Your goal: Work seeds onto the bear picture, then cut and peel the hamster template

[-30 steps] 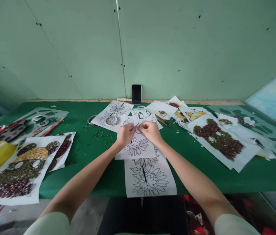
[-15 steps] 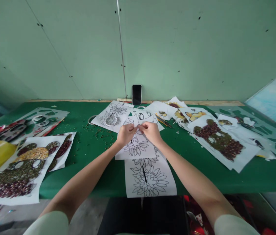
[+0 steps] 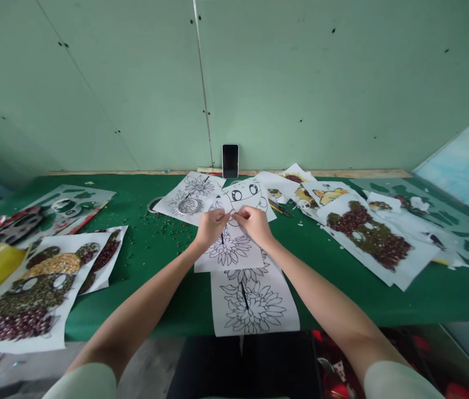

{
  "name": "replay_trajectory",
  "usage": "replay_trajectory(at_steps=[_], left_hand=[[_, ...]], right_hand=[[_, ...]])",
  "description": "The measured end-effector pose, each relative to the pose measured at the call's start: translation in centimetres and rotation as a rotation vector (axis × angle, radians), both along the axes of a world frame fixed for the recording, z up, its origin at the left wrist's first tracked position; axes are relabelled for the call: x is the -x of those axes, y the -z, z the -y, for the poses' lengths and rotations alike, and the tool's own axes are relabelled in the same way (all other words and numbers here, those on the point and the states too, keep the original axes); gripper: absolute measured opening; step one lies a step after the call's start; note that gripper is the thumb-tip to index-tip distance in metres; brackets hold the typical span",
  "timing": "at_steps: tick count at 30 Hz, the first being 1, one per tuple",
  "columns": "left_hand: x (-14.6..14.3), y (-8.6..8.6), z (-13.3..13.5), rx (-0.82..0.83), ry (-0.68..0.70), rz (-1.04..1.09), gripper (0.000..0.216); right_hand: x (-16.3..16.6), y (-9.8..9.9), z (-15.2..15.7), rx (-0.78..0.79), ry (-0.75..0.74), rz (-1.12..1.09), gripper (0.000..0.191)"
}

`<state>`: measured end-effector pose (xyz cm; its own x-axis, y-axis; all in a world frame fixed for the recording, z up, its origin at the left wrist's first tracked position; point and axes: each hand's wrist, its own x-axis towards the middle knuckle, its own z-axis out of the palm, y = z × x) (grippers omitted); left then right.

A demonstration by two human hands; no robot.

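My left hand (image 3: 212, 227) and my right hand (image 3: 254, 221) are close together over the middle of the table, thumbs and fingertips pinched almost touching. What lies between the fingertips is hidden and too small to make out. Under them is a white sheet with a black line-drawn flower (image 3: 234, 252). A cartoon drawing with two big eyes (image 3: 246, 191) lies just beyond the fingers, partly covered by them. Nearer me, another flower sheet (image 3: 254, 310) reaches the table's front edge. A further flower sheet (image 3: 201, 185) is at back left, with a small round container (image 3: 188, 206) on it.
A phone (image 3: 230, 160) leans upright on the wall. Loose seeds (image 3: 168, 227) are scattered on the green table (image 3: 151, 310). Seed-covered pictures lie left (image 3: 35, 293) and right (image 3: 369, 235), beside a yellow tape roll (image 3: 10, 271) and pencils (image 3: 279, 207).
The cartoon sheet looks slightly turned, and more of its face shows beyond my fingers. Both hands keep their pinch in nearly the same place. The whole view has shifted a little.
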<state>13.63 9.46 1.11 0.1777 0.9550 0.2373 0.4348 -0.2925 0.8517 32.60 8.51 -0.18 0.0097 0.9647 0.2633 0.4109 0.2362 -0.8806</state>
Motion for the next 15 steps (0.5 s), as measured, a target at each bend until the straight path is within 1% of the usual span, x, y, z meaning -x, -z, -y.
replay_trajectory(at_steps=[4,7,15], left_hand=[[-0.15,-0.17,0.19,0.047,0.011,0.000,0.044],[-0.18,-0.15,0.22,0.054,0.019,-0.003,0.044],[-0.19,0.28,0.16,0.019,0.037,-0.026,0.045]], right_hand=[[0.01,-0.24,0.25,-0.005,-0.016,-0.003,0.043],[-0.03,-0.43,0.33,0.004,-0.022,-0.015,0.045],[0.07,0.29,-0.11,0.128,-0.075,-0.166,0.046]])
